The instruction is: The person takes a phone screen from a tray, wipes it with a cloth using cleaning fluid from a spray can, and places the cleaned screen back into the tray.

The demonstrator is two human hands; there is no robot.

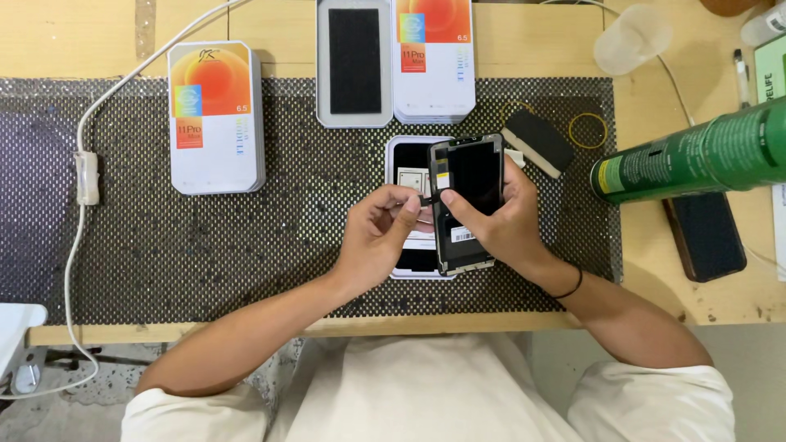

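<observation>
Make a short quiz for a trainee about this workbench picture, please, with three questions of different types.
1. True or false: the right hand holds the phone screen panel above the open white tray.
2. Which thing lies at the right edge of the mat? A) a red mug B) a green cylinder C) a blue book
3. Fill in: the left hand pinches a thin ___ at the panel's left edge.

Key
1. True.
2. B: the green cylinder lies on its side, partly over a dark phone.
3. Strip, most likely a flex cable; it is too small to tell for sure.
</observation>
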